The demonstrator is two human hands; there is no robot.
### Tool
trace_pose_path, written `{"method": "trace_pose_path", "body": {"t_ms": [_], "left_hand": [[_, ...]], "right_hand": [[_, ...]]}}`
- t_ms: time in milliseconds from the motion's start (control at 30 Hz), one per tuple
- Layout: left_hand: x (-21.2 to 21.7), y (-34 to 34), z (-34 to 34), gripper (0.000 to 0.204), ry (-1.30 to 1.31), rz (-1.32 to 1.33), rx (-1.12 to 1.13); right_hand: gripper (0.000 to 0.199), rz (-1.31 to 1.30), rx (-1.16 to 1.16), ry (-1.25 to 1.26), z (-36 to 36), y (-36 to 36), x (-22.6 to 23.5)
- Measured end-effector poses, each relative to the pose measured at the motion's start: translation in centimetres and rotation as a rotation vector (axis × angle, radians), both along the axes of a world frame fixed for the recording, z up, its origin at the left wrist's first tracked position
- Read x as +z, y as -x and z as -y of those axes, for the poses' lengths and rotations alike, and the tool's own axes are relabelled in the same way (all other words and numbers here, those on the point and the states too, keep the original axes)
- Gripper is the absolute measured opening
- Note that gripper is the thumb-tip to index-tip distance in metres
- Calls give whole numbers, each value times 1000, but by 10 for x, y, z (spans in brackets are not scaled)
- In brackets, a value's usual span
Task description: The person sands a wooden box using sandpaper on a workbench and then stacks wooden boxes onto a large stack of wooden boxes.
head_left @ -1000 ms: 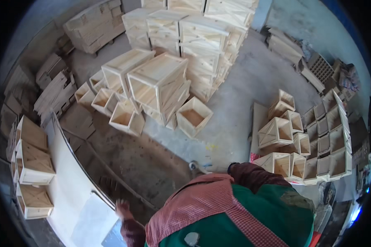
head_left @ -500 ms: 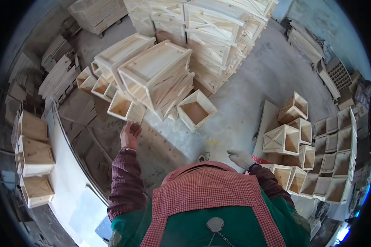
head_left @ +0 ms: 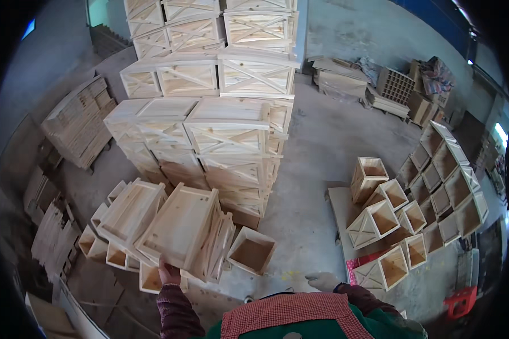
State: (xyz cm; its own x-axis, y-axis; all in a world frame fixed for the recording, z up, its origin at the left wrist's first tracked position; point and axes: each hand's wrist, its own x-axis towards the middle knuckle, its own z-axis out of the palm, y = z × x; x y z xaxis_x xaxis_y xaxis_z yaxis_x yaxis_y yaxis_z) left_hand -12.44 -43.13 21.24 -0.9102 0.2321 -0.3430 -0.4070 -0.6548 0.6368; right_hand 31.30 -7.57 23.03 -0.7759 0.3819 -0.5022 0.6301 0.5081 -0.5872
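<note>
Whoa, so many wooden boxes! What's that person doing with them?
A person in a workshop yard reaches out with the left hand and touches the near edge of a long open wooden crate that leans with others on the concrete floor. The right hand, in a pale glove, hangs free above the floor and holds nothing. A tall stack of crates stands behind, and small square boxes lie to the right.

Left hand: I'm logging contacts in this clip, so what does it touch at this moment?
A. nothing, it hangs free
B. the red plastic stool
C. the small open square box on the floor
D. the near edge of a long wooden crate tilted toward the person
D: the left hand rests on the near lower edge of the long tilted wooden crate, apart from the small square box.
</note>
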Motion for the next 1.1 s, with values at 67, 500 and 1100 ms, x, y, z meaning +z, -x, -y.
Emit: {"method": "trace_pose_path", "body": {"t_ms": [67,500,1100], "left_hand": [[13,3,-13,29,-9,-9,-58],[-4,9,-12,25,-80,69,-284],[182,-83,-101,34,-382,-116,-307]], "right_hand": [[49,15,-37,52,8,16,8],[53,-199,-99,411,41,139,59],[56,-963,-256,-325,142,257,126]]}}
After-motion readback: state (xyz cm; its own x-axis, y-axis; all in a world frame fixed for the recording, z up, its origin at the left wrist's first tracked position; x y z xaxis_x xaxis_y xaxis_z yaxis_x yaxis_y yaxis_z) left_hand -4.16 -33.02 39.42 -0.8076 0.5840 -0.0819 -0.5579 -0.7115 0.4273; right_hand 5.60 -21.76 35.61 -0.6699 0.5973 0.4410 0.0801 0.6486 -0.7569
